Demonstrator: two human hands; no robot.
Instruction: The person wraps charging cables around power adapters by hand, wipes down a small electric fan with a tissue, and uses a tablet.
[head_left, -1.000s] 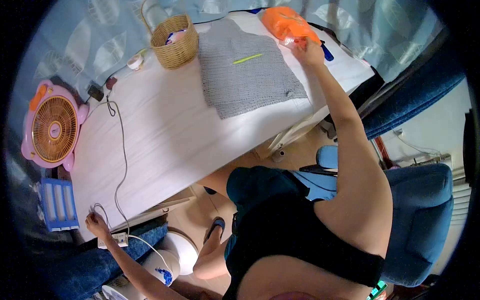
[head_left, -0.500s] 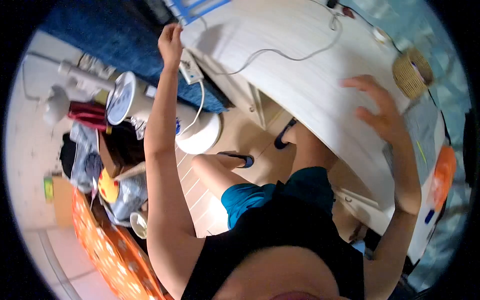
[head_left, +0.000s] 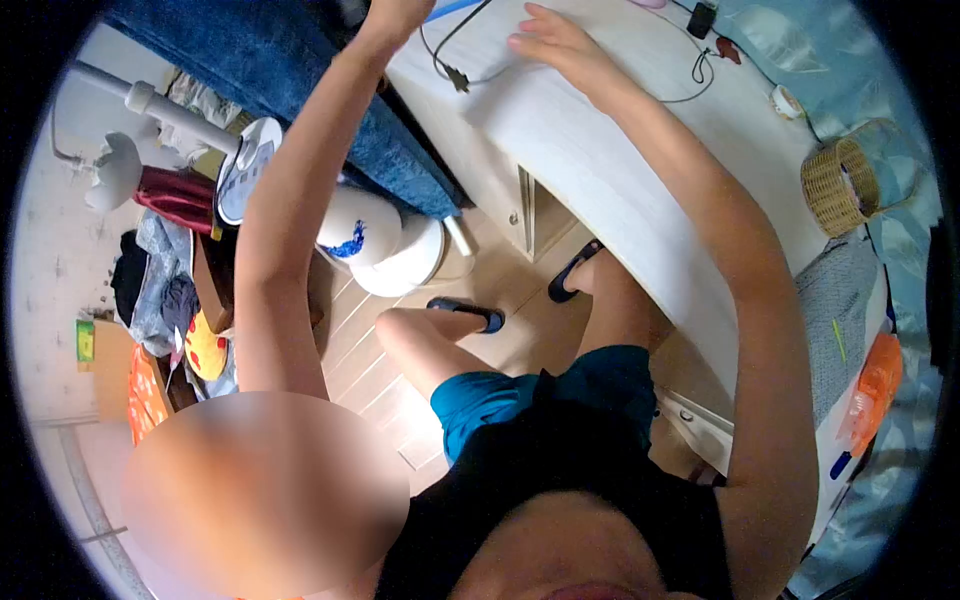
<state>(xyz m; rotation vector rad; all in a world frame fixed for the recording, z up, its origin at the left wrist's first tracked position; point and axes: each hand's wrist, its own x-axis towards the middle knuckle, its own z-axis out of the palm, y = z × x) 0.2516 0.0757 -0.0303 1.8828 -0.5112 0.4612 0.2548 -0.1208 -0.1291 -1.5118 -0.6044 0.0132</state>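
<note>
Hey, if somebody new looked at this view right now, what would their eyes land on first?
Probably the bright orange plastic bag at the right, beside the grey knitted cloth on the long white desk. Next, likely the bare right hand stretched over the desk near the top, with a dark electrical plug near the desk's edge to its left in the picture.

Place: a home | Signs: patterned curtain, white table, wicker basket, piled clothes, slippers
</note>
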